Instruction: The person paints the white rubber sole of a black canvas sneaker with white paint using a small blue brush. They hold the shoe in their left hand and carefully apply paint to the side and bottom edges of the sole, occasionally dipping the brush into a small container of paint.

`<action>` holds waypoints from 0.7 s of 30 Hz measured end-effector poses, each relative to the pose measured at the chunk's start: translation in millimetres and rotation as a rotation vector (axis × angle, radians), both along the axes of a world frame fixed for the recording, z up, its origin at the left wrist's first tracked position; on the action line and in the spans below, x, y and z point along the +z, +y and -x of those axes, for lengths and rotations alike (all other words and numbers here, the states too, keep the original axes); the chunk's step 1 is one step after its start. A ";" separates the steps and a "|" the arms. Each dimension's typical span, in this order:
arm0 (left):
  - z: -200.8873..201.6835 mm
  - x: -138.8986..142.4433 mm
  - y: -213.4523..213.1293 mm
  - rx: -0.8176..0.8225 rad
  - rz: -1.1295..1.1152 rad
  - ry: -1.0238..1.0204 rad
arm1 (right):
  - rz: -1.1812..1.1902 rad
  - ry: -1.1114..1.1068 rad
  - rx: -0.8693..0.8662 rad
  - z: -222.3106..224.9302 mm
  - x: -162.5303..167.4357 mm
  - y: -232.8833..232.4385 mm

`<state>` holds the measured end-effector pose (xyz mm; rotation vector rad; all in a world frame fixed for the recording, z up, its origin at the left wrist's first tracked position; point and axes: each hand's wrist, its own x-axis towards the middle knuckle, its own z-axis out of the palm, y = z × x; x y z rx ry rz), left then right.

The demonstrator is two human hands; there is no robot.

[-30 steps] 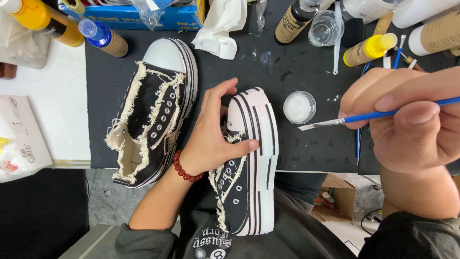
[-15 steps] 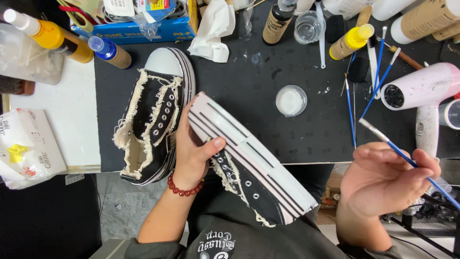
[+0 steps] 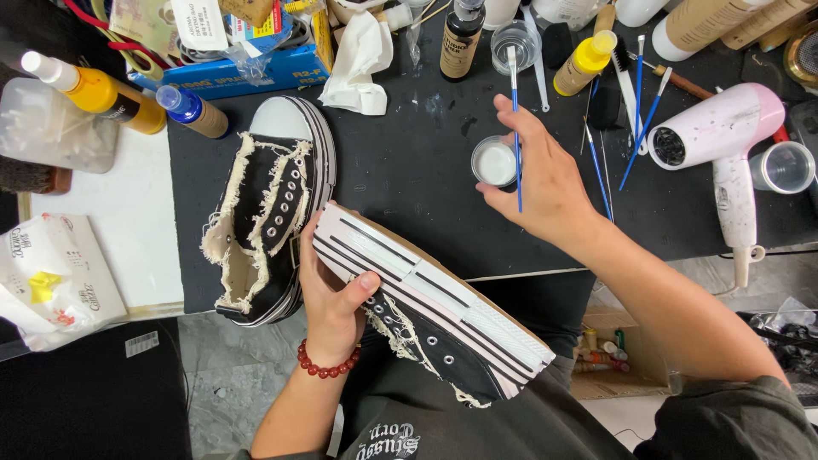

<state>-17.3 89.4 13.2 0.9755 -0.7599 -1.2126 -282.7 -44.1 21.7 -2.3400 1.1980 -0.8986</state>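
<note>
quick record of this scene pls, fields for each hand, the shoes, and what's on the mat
left hand: left hand grips the tilted shoe, sole side turned up
right hand: right hand holds a blue paintbrush beside the small pot of white paint
other shoe: second shoe lies on the black mat, frayed edges, white toe cap
right of mat: pink hair dryer, spare brushes
top of mat: yellow bottle, dark bottle, white cloth

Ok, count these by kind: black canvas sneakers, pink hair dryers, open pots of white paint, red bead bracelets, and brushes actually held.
Black canvas platform sneakers: 2, one in the left hand, one on the black mat
Pink hair dryer: 1
Open pot of white paint: 1
Red bead bracelet: 1
Thin blue-handled paintbrush in the right hand: 1
Total: 6
</note>
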 end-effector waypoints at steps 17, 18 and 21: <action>32.2 -3.4 -25.0 0.080 -0.041 0.131 | -0.072 -0.445 0.021 69.5 31.5 21.1; 34.7 -4.9 -24.6 0.106 -0.050 0.149 | -0.094 -0.549 -0.007 77.7 35.0 42.3; 41.3 -8.4 -19.1 0.170 -0.060 0.166 | -0.080 -0.777 -0.208 67.9 20.6 97.1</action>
